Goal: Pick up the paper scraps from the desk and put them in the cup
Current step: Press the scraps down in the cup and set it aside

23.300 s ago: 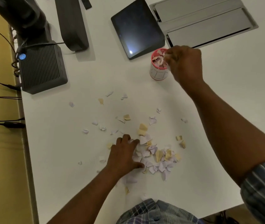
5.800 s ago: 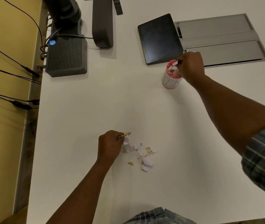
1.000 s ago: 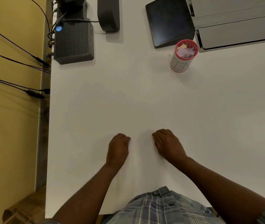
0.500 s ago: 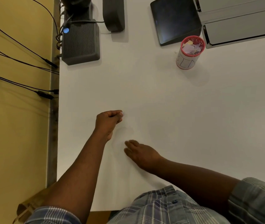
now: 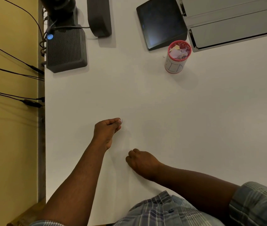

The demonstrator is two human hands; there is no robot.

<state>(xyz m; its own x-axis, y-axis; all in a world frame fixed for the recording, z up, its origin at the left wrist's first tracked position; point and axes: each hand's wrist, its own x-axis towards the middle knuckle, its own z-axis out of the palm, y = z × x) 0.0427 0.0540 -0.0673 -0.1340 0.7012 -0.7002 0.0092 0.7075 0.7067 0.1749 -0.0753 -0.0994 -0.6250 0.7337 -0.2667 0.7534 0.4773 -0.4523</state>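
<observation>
A white cup with a red rim [image 5: 176, 66] stands at the back of the white desk [image 5: 162, 111], filled with white and yellowish paper scraps [image 5: 178, 52]. One tiny scrap [image 5: 163, 56] lies just left of the cup. My left hand [image 5: 106, 130] hovers over the desk's middle, fingers pinched on a small white paper scrap [image 5: 120, 121]. My right hand [image 5: 141, 162] rests on the desk nearer to me with its fingers curled in; nothing shows in it.
A dark tablet [image 5: 161, 23] sits behind the cup, next to a grey cable hatch [image 5: 232, 25]. A ribbed black box [image 5: 66, 49] and a monitor foot [image 5: 99, 17] stand at the back left. Cables [image 5: 12, 72] hang off the left edge.
Over the last second my left hand lifted forward with a pinched scrap, while my right hand drew back toward me and curled its fingers. The loose pile seen earlier is gone from the desk.
</observation>
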